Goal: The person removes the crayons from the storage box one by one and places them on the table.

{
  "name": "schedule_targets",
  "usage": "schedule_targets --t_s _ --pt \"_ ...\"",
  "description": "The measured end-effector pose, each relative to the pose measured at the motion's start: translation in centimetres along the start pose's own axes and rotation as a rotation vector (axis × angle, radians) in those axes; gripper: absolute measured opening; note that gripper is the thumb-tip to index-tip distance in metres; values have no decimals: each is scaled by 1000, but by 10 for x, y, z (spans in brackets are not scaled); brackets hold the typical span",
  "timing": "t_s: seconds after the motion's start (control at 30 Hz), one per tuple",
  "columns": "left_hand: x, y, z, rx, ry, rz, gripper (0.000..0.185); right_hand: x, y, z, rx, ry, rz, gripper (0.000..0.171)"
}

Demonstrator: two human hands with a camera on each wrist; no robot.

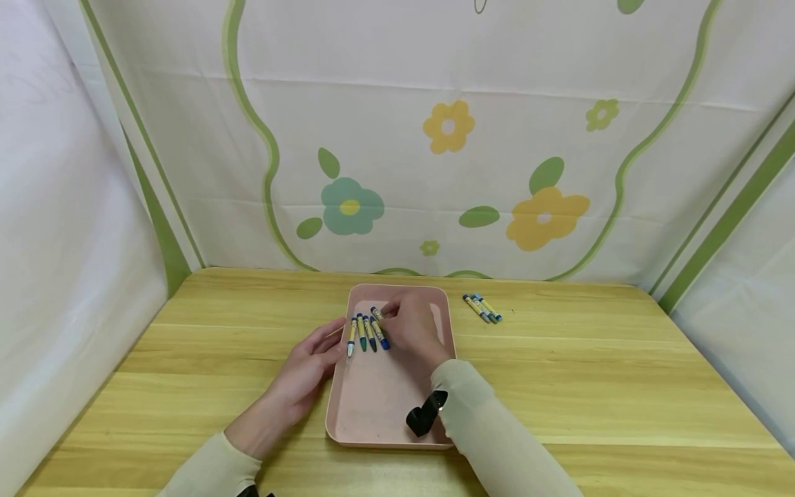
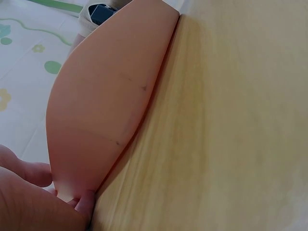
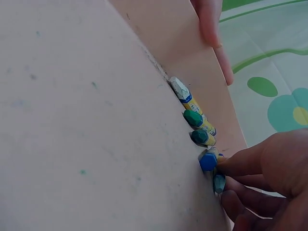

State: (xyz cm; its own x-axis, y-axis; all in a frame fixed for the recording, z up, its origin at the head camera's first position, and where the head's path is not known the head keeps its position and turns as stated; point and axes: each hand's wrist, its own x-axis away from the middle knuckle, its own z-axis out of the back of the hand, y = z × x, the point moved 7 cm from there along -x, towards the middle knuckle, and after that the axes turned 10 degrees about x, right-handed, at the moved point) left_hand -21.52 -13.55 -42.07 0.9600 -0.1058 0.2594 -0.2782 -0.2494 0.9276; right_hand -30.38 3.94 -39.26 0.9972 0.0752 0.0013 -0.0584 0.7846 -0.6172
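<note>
Head view: a pink tray (image 1: 373,407) lies on the wooden table (image 1: 590,386). A row of crayons (image 1: 366,333) rests at its far left. The right hand (image 1: 413,331) pinches one more crayon (image 1: 376,313) beside that row; the left hand (image 1: 307,376) rests with straight fingers against the tray's left rim. Three other crayons (image 1: 482,308) lie on the table, well apart.

Left wrist view: fingertips (image 2: 86,199) touch the tray's outer wall (image 2: 106,110).

Right wrist view: the grip is curled fingers (image 3: 240,163) on the blue crayon (image 3: 208,160).
</note>
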Motion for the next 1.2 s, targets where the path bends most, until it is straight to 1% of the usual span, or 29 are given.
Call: schedule_targets --t_s 0.2,0.33,0.4,0.6,0.73,0.87,1.07,1.2 --pt "1 1 0 -13 -11 -11 56 0 -1 -1 20 -8 9 9" --pt "1 1 0 -12 -20 -15 56 2 -1 0 30 3 7 12" --pt "1 1 0 -14 -18 -14 56 2 -1 2 17 11 14 13" --pt "1 0 2 -16 7 -2 56 8 0 3 -145 -36 -19 15" --pt "0 0 2 -14 9 -2 55 10 0 6 -191 -36 0 21" --pt "1 0 2 -13 10 -3 55 10 -2 8 -196 -23 32 25" --pt "0 -1 0 -7 2 -3 56 10 -2 15 -163 17 66 28" --pt "-1 -1 1 -6 10 -3 55 13 -1 20 -129 62 44 24"
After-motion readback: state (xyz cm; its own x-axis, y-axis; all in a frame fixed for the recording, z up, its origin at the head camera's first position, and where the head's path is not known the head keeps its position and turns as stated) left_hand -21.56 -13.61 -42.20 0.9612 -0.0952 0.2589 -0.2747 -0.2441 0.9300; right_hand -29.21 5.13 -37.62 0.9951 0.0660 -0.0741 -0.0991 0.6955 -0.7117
